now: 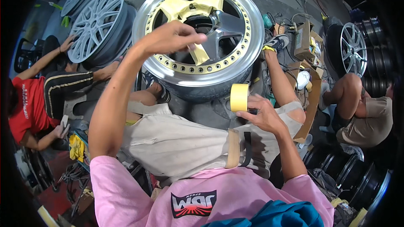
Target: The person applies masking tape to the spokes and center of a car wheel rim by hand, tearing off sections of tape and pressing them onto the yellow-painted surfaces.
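A large wheel rim (198, 75) with a polished lip lies face up on a tyre before me. Yellow masking tape (212, 1) covers its upper spokes and runs round the bolted ring, while the right-hand spoke (230, 23) shows bare dark metal. Over the rim's left part, my left hand (176, 38) is closed, with a short strip of yellow tape (199, 54) hanging below its fingers. Near my right knee, my right hand (263, 111) grips a roll of yellow masking tape (240, 97), its fingers partly inside the core.
A person in red (31, 105) sits at left beside a grey multi-spoke wheel (96, 25). Another person (364, 117) crouches at right near a silver wheel (353, 50). Cardboard boxes (309, 44), cables and a tin (303, 79) lie right of my leg; stacked dark rims (349, 172) stand lower right.
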Demonstrator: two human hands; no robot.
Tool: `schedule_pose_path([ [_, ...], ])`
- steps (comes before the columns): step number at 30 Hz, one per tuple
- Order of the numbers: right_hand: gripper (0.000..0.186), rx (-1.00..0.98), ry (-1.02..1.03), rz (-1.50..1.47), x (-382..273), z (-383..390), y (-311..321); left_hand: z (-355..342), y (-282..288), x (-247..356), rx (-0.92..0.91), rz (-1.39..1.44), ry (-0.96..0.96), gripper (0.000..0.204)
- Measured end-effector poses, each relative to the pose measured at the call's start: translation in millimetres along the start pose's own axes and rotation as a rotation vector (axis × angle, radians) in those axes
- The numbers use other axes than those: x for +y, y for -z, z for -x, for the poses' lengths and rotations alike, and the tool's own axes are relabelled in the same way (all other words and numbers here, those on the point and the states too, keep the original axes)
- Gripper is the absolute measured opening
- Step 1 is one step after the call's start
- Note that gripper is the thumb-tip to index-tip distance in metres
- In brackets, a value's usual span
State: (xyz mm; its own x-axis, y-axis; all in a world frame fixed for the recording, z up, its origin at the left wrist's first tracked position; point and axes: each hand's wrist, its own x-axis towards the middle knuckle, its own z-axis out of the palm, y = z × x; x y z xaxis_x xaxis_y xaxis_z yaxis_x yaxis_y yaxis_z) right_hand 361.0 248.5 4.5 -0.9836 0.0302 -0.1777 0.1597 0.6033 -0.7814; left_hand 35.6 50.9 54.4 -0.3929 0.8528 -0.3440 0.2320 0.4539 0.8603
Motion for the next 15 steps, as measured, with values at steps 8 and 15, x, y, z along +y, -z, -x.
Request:
schedule_pose_path([
  [8, 0.019, 0.123, 0.215, 0.25, -36.0, -9.2, -9.6, 20.2, -45.6, 17.8, -0.285, -0.227, -0.167, 0.065],
  [15, 0.032, 0.257, 0.492, 0.481, -38.1, -11.7, -18.5, 14.4, -40.2, 12.3, -0.299, -0.107, -0.189, 0.065],
])
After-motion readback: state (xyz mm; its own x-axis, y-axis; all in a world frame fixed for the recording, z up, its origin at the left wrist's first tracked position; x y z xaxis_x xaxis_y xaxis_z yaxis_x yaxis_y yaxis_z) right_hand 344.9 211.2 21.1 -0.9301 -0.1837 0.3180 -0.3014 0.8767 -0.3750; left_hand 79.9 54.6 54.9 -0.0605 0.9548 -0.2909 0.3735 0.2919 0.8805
